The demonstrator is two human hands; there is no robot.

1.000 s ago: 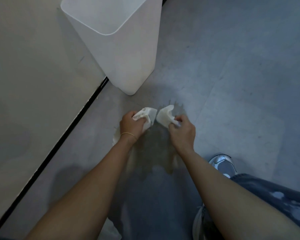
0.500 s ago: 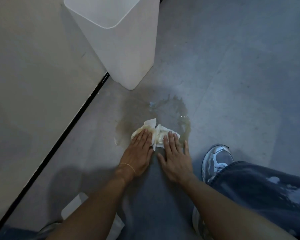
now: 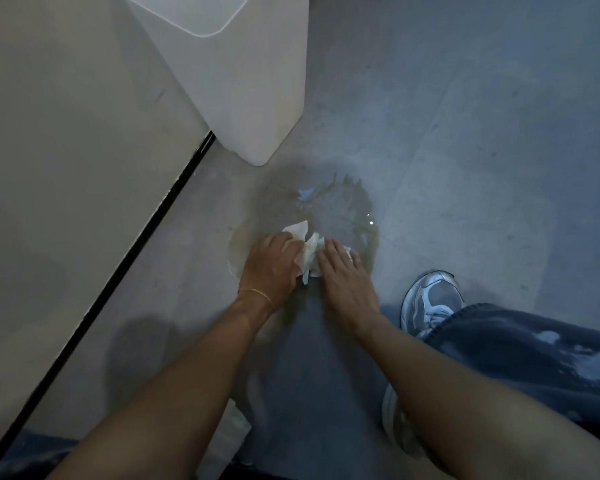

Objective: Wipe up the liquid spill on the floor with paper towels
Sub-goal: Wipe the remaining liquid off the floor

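Observation:
A brownish wet spill (image 3: 329, 206) spreads over the grey floor just in front of the bin. Crumpled white paper towels (image 3: 308, 249), stained yellowish, lie on the spill's near edge. My left hand (image 3: 271, 268), with a thin gold bracelet at the wrist, presses on the towels' left part with its fingers curled over them. My right hand (image 3: 343, 282) lies flat on their right part, fingers stretched forward. Most of the towel is hidden under both hands.
A white plastic bin (image 3: 257, 84) stands against the beige wall (image 3: 66, 133), just beyond the spill. My grey sneaker (image 3: 433, 299) and jeans leg (image 3: 520, 355) are at the right. A white sheet (image 3: 232, 431) lies on the floor under my left arm.
Both hands drew the towels from the spill's far edge back toward me and pressed them flat. In the last half second my left fingers have curled over the towel.

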